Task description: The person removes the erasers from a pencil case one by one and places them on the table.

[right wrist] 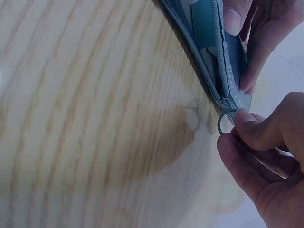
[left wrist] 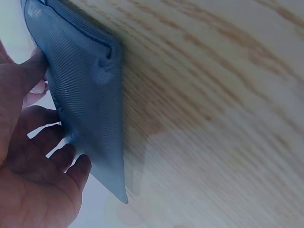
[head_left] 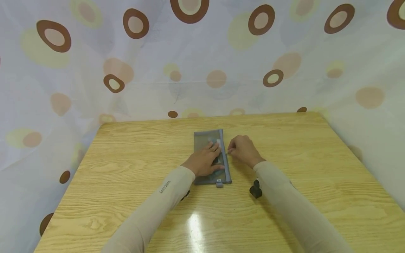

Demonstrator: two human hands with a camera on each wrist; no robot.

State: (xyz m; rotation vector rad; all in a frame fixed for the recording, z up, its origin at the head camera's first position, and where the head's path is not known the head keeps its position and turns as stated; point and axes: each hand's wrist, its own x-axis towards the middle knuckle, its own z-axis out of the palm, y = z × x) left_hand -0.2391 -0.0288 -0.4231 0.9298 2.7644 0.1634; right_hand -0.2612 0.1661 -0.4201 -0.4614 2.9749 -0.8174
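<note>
A grey-blue mesh zipper pouch (head_left: 202, 137) lies on the table with its zipper edge facing right. Across the mesh rests my left hand (head_left: 204, 162), fingers spread and nearly straight over the pouch. My right hand (head_left: 244, 150) is beside the zipper edge. In the right wrist view, its thumb and fingertips pinch a ring-shaped zipper pull (right wrist: 220, 124) near one end of the pouch. The zipper (right wrist: 223, 61) gapes along the visible stretch, and something teal (right wrist: 203, 23) shows inside. Most of the contents are hidden by my left hand and the mesh.
The pouch lies on a wood-grain table (head_left: 142, 151). A white cloth (head_left: 196, 95) with brown and yellow circles hangs behind the table and at both sides. A black device (head_left: 255, 189) sits under my right wrist.
</note>
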